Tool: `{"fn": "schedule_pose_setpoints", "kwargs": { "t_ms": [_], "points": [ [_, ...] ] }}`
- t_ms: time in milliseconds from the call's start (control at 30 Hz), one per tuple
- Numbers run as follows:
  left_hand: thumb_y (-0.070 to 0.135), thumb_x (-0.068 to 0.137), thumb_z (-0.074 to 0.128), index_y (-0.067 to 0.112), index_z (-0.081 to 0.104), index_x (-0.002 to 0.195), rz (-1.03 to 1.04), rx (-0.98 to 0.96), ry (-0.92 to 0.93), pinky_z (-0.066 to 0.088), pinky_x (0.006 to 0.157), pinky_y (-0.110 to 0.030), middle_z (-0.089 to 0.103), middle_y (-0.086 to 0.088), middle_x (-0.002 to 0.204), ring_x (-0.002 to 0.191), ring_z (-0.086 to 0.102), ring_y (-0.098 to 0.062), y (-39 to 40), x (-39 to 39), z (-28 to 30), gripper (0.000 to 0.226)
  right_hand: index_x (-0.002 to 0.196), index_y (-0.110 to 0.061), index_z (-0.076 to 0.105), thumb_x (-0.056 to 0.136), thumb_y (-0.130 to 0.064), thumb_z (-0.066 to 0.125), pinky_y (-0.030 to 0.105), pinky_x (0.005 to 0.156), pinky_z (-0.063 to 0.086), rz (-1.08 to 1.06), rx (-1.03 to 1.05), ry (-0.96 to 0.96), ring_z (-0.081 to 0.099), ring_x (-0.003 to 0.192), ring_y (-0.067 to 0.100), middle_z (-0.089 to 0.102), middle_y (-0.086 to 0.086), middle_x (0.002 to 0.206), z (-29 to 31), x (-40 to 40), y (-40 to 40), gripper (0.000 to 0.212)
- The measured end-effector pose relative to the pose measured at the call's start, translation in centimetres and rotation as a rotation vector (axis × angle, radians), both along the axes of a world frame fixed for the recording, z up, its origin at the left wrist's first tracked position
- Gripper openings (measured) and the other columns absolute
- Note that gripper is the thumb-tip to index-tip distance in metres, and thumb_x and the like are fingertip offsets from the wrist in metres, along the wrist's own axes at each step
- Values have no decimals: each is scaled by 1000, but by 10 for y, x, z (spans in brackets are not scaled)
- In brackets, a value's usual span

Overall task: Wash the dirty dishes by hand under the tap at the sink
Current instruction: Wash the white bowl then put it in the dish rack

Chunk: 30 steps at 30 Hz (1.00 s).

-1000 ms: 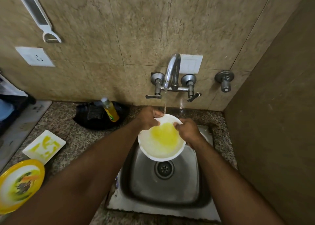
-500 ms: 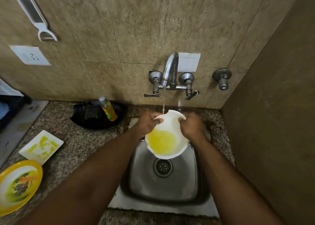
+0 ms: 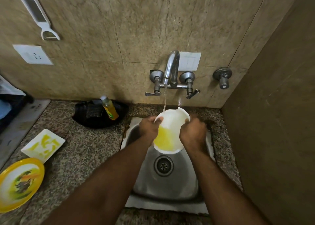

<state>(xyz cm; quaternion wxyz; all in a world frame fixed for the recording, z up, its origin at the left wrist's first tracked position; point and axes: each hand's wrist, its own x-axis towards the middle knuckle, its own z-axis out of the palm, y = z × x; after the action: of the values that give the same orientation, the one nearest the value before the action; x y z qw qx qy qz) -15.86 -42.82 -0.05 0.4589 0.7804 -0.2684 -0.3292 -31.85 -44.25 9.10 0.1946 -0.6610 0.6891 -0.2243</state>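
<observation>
We hold the white bowl (image 3: 172, 127) between both hands over the sink (image 3: 170, 185), left hand (image 3: 149, 128) gripping its left rim, right hand (image 3: 193, 133) curled round its right side. It tilts toward us under the tap (image 3: 171, 68), water striking its far rim. Yellow residue pools inside its lower half.

A white bowl (image 3: 172, 125) with yellow residue pooled low inside is tilted between the two gripping hands over the sink (image 3: 166, 189), water from the tap (image 3: 172, 66) striking its far rim.
</observation>
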Motion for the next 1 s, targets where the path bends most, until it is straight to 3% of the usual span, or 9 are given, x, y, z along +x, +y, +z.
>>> {"fn": "schedule_pose_setpoints", "kwargs": {
  "t_ms": [67, 133, 267, 367, 433, 533, 667, 867, 1000],
  "points": [
    [73, 83, 69, 11, 65, 66, 144, 104, -41, 47, 63, -31, 67, -7, 68, 64, 60, -24, -3, -6, 11, 64, 126, -11, 63, 98, -15, 54, 46, 79, 56, -50, -27, -66, 68, 97, 44, 71, 22, 107, 1, 3, 3, 29],
    [82, 83, 58, 10, 71, 83, 120, 170, -65, 56, 73, -39, 72, -11, 84, 77, 67, -31, -8, -9, 13, 73, 129, -13, 62, 98, -14, 54, 47, 77, 56, -73, -57, -87, 68, 96, 45, 72, 22, 105, 1, 4, 3, 33],
    [20, 101, 63, 15, 72, 114, -90, -81, 292, 59, 90, -53, 76, -14, 110, 104, 71, -42, -8, -8, 8, 16, 129, -18, 62, 99, -16, 54, 45, 74, 54, -138, -91, -169, 66, 96, 45, 71, 23, 107, -4, -7, -3, 31],
    [21, 102, 65, 14, 71, 121, -22, -139, 486, 61, 89, -52, 77, -10, 113, 106, 72, -39, -3, -14, 4, 21, 130, -20, 61, 99, -16, 55, 42, 71, 52, -144, -98, -190, 66, 94, 45, 70, 22, 107, -9, -9, 1, 32],
    [36, 100, 68, 17, 72, 119, 109, -43, 395, 60, 80, -40, 76, -4, 107, 98, 72, -30, -5, -20, 3, 28, 128, -14, 60, 96, -14, 56, 42, 72, 52, -127, -40, -185, 67, 95, 45, 70, 24, 108, -10, -10, 4, 32],
    [55, 87, 76, 20, 76, 106, 112, -16, 305, 62, 73, -38, 79, -4, 98, 87, 73, -26, -4, -12, 2, 40, 119, -7, 63, 82, -18, 64, 36, 74, 51, -70, 146, -163, 67, 95, 43, 69, 25, 111, -9, -19, -12, 38],
    [50, 77, 88, 11, 78, 88, -44, -24, 201, 60, 62, -32, 78, -3, 76, 67, 73, -20, -9, -3, 4, 42, 110, -11, 73, 87, -40, 66, 29, 73, 45, 109, 348, -47, 68, 98, 35, 73, 13, 108, -6, -24, -36, 38],
    [52, 77, 76, 15, 77, 112, -185, 15, 177, 62, 89, -56, 80, -4, 99, 93, 75, -30, -9, 11, -14, 51, 108, -9, 76, 95, -26, 65, 32, 78, 50, 87, 217, -121, 70, 97, 37, 76, 17, 104, -25, -22, -34, 24],
    [76, 86, 60, 10, 69, 86, 22, 91, -31, 51, 68, -34, 69, -4, 75, 73, 65, -27, 0, 4, -15, 67, 116, -5, 72, 98, -23, 60, 39, 84, 53, -48, 173, -192, 66, 103, 43, 72, 23, 112, -32, -11, -30, 28]
  ]
}}
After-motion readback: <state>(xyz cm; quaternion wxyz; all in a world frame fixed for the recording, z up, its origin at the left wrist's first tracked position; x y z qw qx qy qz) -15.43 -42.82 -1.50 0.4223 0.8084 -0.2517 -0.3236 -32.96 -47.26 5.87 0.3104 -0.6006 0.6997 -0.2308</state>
